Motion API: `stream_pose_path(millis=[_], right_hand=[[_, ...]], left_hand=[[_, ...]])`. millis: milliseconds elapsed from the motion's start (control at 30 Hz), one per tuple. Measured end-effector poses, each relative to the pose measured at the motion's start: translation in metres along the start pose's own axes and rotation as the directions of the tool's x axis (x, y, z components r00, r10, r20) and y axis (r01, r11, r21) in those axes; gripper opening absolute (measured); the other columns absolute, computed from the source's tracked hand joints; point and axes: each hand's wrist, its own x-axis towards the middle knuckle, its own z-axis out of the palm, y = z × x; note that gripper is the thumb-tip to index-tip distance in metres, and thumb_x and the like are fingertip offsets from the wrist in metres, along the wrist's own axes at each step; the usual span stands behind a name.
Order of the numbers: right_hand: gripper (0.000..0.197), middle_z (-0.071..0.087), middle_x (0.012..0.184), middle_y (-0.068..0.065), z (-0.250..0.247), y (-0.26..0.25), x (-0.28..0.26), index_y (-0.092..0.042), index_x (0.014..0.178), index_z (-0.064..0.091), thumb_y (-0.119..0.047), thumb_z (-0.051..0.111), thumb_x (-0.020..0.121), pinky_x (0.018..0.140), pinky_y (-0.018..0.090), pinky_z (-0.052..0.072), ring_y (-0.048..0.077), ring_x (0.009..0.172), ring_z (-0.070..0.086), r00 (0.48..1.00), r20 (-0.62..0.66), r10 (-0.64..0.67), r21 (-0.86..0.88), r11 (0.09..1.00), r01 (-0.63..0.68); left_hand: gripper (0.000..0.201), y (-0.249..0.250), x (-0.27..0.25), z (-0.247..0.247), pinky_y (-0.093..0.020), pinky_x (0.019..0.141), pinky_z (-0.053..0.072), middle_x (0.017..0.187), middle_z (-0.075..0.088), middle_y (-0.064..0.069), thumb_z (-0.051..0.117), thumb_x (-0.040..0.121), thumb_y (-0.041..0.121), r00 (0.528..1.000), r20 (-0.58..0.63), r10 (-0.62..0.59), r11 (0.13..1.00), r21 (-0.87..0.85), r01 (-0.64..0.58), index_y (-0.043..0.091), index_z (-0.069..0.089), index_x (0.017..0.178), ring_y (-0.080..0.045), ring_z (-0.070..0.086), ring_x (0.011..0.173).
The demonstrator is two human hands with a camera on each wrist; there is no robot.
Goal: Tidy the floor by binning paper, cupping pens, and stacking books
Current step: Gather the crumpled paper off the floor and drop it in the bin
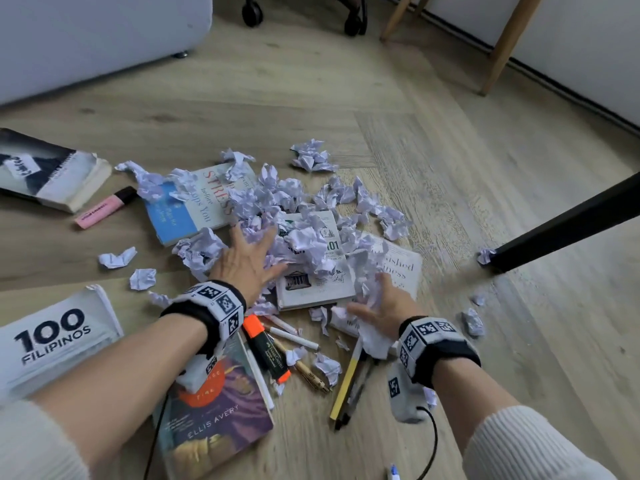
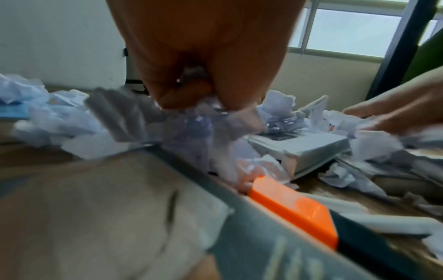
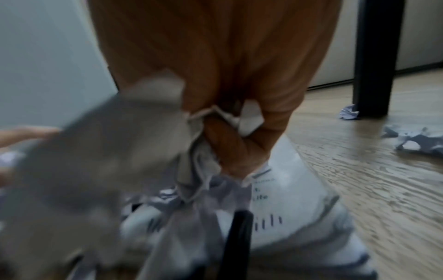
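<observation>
While both hands are being worked into the heap of crumpled paper [image 1: 298, 216] at the middle of the floor [image 1: 485, 174], the left hand [image 1: 247, 259] is being laid flat on the heap's near-left side with its fingers spread. From the left wrist view, its fingertips [image 2: 191, 98] are being pressed down into blurred paper, though a true pinch cannot be told. The right hand [image 1: 381, 306] is being closed on a wad of paper [image 3: 199, 151] at the heap's near-right side, with paper being squeezed between its curled fingers [image 3: 230, 144].

3 books are being partly buried by the heap: a blue and white book [image 1: 194, 209] at its left, a white illustrated book [image 1: 318, 289] between the hands, and another white book [image 1: 401, 268] at its right. A purple-covered book [image 1: 214, 417] is being overlapped by the left wrist, a white book marked 100 [image 1: 52, 337] is lying at the floor's left edge, and a worn book [image 1: 52, 171] is lying farther along that edge.

Pens [image 1: 301, 341], an orange highlighter [image 1: 266, 351] and a yellow pencil [image 1: 343, 382] are lying between the forearms; a pink highlighter [image 1: 104, 207] is lying beside the worn book. Loose paper balls [image 1: 472, 322] are being left scattered near a black leg [image 1: 568, 226].
</observation>
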Motion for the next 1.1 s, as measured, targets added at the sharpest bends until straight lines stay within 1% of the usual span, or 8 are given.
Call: stream_pose_path(millis=[200,300,433,500,667,867,1000,1100], right_hand=[[0.039,0.065,0.106,0.017,0.009,0.000,0.002,-0.009,0.125,0.040,-0.026,0.054,0.093,0.082,0.043,0.053,0.033,0.094,0.063,0.995,-0.045,-0.094,-0.168,0.982,0.085],[0.030,0.066,0.103,0.017,-0.004,-0.006,0.000,-0.009,0.120,0.047,-0.016,0.052,0.091,0.081,0.039,0.052,0.032,0.092,0.063,0.995,-0.076,-0.069,-0.132,0.990,0.058],[0.024,0.059,0.077,0.007,-0.032,-0.032,-0.002,-0.009,0.114,0.048,-0.011,0.052,0.090,0.062,0.032,0.051,0.026,0.071,0.059,0.951,-0.301,-0.070,-0.007,0.997,0.071],[0.020,0.055,0.067,0.001,-0.044,-0.063,-0.007,-0.007,0.110,0.051,-0.007,0.053,0.089,0.051,0.024,0.043,0.021,0.061,0.056,0.908,-0.383,-0.169,0.021,0.981,0.192],[0.006,0.058,0.069,0.001,-0.060,-0.179,-0.031,-0.009,0.089,0.051,-0.012,0.056,0.090,0.048,0.022,0.043,0.018,0.059,0.056,0.821,-0.369,-0.436,0.113,0.856,0.505],[0.011,0.061,0.068,-0.008,-0.040,-0.330,-0.082,-0.020,0.076,0.056,-0.020,0.060,0.087,0.055,0.022,0.039,0.010,0.063,0.056,0.656,-0.288,-0.698,0.270,0.598,0.755],[0.019,0.058,0.064,-0.011,-0.003,-0.429,-0.136,-0.023,0.066,0.052,-0.022,0.060,0.083,0.062,0.026,0.041,0.012,0.063,0.054,0.564,-0.135,-0.814,0.410,0.473,0.780],[0.007,0.065,0.073,-0.007,0.016,-0.493,-0.174,-0.018,0.079,0.058,-0.024,0.060,0.083,0.063,0.025,0.044,0.013,0.070,0.060,0.467,-0.140,-0.873,0.400,0.381,0.833]], left_hand=[[0.042,0.003,0.001,0.006,-0.026,0.049,0.039,0.111,0.039,-0.013,0.041,0.101,0.022,0.992,0.125,0.030,0.992,0.120,-0.045,0.024,0.028,0.142,-0.013,0.050,0.058],[0.023,0.001,0.002,-0.005,-0.031,0.057,0.042,0.104,0.042,-0.010,0.038,0.101,0.021,0.990,0.139,0.040,0.996,0.069,-0.050,0.014,0.041,0.123,-0.020,0.053,0.068],[0.019,-0.002,-0.004,-0.028,-0.030,0.060,0.042,0.096,0.046,-0.007,0.041,0.101,0.027,0.995,0.043,0.095,0.990,-0.112,-0.090,0.010,0.045,0.109,-0.019,0.051,0.070],[0.015,-0.007,-0.013,-0.050,-0.031,0.061,0.040,0.092,0.046,-0.007,0.041,0.101,0.025,0.994,-0.042,0.099,0.975,-0.196,-0.105,0.010,0.043,0.100,-0.021,0.048,0.070],[0.015,-0.046,-0.052,-0.127,-0.031,0.056,0.035,0.079,0.043,-0.003,0.043,0.098,0.023,0.959,-0.284,0.025,0.958,-0.268,-0.105,0.014,0.038,0.087,-0.022,0.045,0.065],[0.021,-0.121,-0.141,-0.220,-0.032,0.056,0.026,0.070,0.044,-0.002,0.046,0.096,0.023,0.818,-0.549,-0.172,0.955,-0.297,0.001,0.020,0.034,0.079,-0.022,0.041,0.063],[0.021,-0.181,-0.212,-0.257,-0.031,0.057,0.037,0.072,0.054,-0.002,0.045,0.098,0.029,0.653,-0.655,-0.381,0.912,-0.383,0.148,0.012,0.048,0.087,-0.017,0.051,0.063],[0.024,-0.221,-0.250,-0.279,-0.027,0.055,0.036,0.061,0.052,0.002,0.047,0.098,0.029,0.467,-0.714,-0.522,0.852,-0.465,0.242,0.009,0.053,0.086,-0.013,0.051,0.056]])
